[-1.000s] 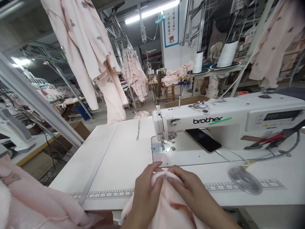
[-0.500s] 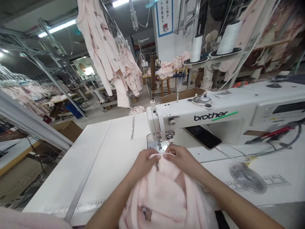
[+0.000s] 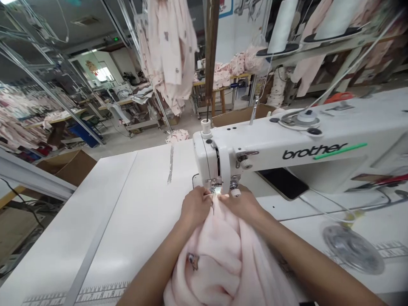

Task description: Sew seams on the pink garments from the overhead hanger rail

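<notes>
A pale pink cloth garment with small printed figures hangs in folds from the needle area toward me. At its upper edge my left hand pinches the cloth just left of the presser foot. My right hand grips the same edge on the other side, its fingers partly hidden behind the machine head's knob. Both hands are close together under the lit needle of the white sewing machine. The cloth edge reaches the presser foot; whether it lies beneath the foot I cannot tell.
A phone lies under the machine arm with a white cable. To the right is a clear round plastic dish. Thread cones stand behind the machine. Pink garments hang beyond the white table.
Both hands have carried the cloth edge forward, up to the needle. My view has moved closer to the machine, which now appears larger.
</notes>
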`<state>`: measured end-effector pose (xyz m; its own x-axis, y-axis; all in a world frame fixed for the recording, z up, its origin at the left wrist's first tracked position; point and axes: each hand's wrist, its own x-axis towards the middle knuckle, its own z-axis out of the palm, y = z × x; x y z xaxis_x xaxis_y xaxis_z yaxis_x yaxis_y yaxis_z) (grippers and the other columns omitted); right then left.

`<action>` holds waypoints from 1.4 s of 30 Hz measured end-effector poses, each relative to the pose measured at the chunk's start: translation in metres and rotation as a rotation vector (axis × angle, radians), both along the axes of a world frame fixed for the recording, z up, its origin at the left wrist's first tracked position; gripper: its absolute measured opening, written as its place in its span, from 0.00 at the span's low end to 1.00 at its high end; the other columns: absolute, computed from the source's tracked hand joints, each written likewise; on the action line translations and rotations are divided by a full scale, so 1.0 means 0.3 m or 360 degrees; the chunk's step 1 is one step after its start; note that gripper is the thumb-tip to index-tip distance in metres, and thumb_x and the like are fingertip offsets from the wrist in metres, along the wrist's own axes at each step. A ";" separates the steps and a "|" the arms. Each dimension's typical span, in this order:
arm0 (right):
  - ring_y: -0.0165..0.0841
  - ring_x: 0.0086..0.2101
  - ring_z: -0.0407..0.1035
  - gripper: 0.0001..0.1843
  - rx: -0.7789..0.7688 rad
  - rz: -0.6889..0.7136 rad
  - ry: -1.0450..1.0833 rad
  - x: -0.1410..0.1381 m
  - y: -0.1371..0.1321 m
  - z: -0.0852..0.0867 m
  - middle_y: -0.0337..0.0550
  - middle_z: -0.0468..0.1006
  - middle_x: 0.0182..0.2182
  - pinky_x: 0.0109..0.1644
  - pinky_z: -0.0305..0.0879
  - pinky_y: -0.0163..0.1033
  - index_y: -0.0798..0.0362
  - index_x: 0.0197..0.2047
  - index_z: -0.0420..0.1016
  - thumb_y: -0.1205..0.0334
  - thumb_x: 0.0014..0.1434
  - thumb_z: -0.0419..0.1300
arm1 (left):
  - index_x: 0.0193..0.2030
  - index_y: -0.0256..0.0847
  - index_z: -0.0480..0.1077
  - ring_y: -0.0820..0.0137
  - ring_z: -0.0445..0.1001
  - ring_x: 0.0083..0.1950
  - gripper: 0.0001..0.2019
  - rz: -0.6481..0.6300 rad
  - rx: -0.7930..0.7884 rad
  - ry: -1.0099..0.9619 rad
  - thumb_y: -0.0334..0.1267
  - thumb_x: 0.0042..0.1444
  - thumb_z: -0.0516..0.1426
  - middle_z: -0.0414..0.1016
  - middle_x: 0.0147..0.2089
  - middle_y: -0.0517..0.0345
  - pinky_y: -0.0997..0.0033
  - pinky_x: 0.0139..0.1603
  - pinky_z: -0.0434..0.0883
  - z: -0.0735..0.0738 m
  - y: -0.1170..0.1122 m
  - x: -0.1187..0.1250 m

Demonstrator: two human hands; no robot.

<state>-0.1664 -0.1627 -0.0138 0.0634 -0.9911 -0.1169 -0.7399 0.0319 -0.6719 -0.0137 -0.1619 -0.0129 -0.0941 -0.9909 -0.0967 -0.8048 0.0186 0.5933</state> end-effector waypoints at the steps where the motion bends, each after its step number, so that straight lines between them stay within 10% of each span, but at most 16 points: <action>1: 0.33 0.28 0.66 0.07 -0.0008 0.0000 0.0007 -0.002 -0.002 0.000 0.39 0.73 0.25 0.29 0.55 0.34 0.52 0.27 0.68 0.62 0.55 0.54 | 0.35 0.41 0.68 0.64 0.72 0.40 0.08 0.0002 -0.0002 -0.0021 0.34 0.53 0.49 0.75 0.39 0.55 0.71 0.35 0.62 0.001 -0.002 -0.005; 42: 0.33 0.30 0.68 0.10 -0.0430 -0.0072 0.0341 0.027 -0.032 -0.068 0.41 0.76 0.27 0.29 0.53 0.33 0.53 0.26 0.72 0.62 0.57 0.54 | 0.35 0.37 0.68 0.62 0.72 0.40 0.08 -0.0008 -0.0268 -0.0475 0.32 0.56 0.48 0.70 0.39 0.50 0.68 0.36 0.65 -0.030 -0.042 -0.024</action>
<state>-0.1583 -0.1723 -0.0343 0.0210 -0.9893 0.1442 -0.8670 -0.0898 -0.4902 -0.0208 -0.1744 -0.0218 -0.0915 -0.9948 0.0444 -0.9421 0.1009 0.3199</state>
